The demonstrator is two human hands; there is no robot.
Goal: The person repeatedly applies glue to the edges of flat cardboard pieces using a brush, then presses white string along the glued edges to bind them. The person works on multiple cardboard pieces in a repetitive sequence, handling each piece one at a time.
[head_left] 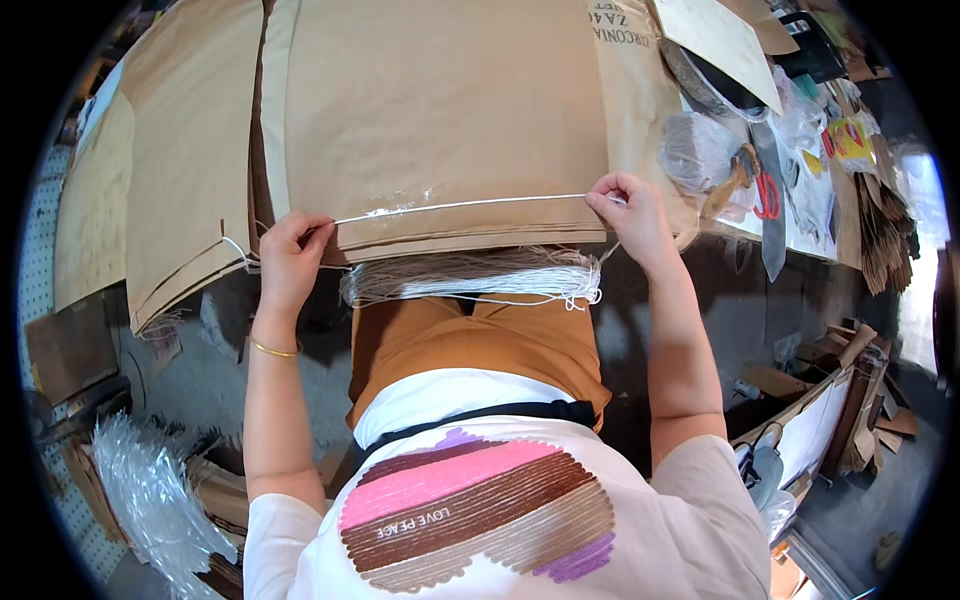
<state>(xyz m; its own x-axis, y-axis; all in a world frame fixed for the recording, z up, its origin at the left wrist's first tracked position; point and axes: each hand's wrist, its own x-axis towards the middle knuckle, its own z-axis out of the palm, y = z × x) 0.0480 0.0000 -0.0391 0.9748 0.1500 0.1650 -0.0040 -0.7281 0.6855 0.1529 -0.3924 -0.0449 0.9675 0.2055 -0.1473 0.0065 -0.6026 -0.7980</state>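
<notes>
A white cord (470, 203) is drawn taut across the lower edge of a stack of brown paper sacks (440, 110). My left hand (297, 255) pinches its left end between thumb and fingers, just beside the sacks' left corner. At the other end, my right hand (632, 215) is closed on the cord with thumb and forefinger, over the right corner. A bundle of white cords (470, 278) lies just below the stack's near edge, above my thighs, with loose loops at its right. White flecks mark the top sack near the cord.
Another sack stack (190, 150) stands at left, with cord ends at its edge. On the right lie red-handled scissors (767, 195), a long grey blade (771, 200), a tape roll (710, 85) and plastic bags (695, 150). Clear plastic strands (150, 490) sit low at left; cardboard (850, 400) leans at right.
</notes>
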